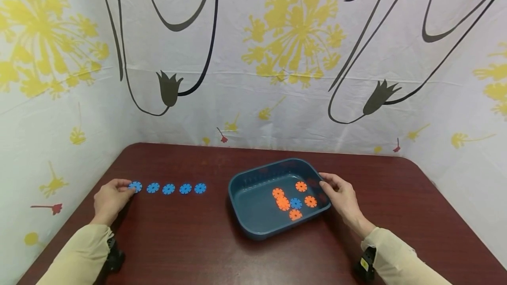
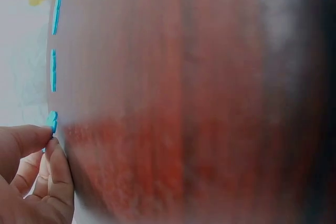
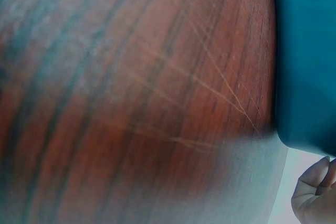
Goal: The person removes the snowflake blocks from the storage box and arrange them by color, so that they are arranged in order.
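At the left end of a row of several blue notched discs point(image 1: 168, 189), my left hand point(image 1: 109, 200) pinches the outermost blue disc point(image 1: 136, 186) between thumb and fingers. The left wrist view shows that disc point(image 2: 52, 121) at the fingertips, close to the tabletop. My right hand point(image 1: 343, 199) grips the right rim of a dark teal tray point(image 1: 253, 225), thumb over the edge. Several orange notched discs point(image 1: 310, 201) and one blue disc point(image 1: 295, 203) lie in the tray's right part. In the right wrist view only the tray's outer wall point(image 3: 307, 61) and part of that hand point(image 3: 315, 192) show.
A dark reddish-brown table point(image 1: 178, 241) with rounded far corners bears everything. White cloth point(image 1: 277, 118) printed with yellow flowers and grey stems hangs behind it and at both sides. The tray stands slightly turned, right of the disc row.
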A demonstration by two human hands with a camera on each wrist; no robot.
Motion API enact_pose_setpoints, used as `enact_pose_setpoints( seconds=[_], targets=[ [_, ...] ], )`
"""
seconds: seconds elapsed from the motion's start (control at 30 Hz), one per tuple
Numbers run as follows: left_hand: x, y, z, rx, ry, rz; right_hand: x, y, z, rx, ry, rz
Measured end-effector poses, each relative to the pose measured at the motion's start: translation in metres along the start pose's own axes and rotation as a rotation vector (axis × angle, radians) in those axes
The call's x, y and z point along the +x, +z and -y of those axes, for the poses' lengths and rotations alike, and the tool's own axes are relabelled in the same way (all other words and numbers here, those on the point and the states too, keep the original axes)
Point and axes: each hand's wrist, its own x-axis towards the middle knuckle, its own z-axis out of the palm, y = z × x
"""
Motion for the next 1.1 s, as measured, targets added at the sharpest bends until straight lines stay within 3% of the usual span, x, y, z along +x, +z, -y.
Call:
enact_pose_setpoints(
  seconds=[0.43,0.67,0.8,0.97,1.1],
  targets=[
    [-0.001,0.002,-0.008,0.057,0.037,-0.021,-0.002,0.0,-0.004,0.004,-0.035,-0.006],
    [-0.003,0.003,-0.003,0.03,0.01,-0.017,0.001,0.002,-0.005,0.016,-0.037,-0.004],
    [-0.005,0.005,-0.006,-0.019,-0.012,-0.046,0.001,0.002,-0.004,0.021,-0.04,-0.001],
    [-0.008,0.016,-0.027,-0.154,0.002,-0.046,0.001,0.002,-0.004,0.027,-0.044,-0.001],
    [-0.014,0.031,-0.056,-0.304,0.03,0.058,0.0,0.002,-0.004,0.027,-0.04,-0.005]
  ],
)
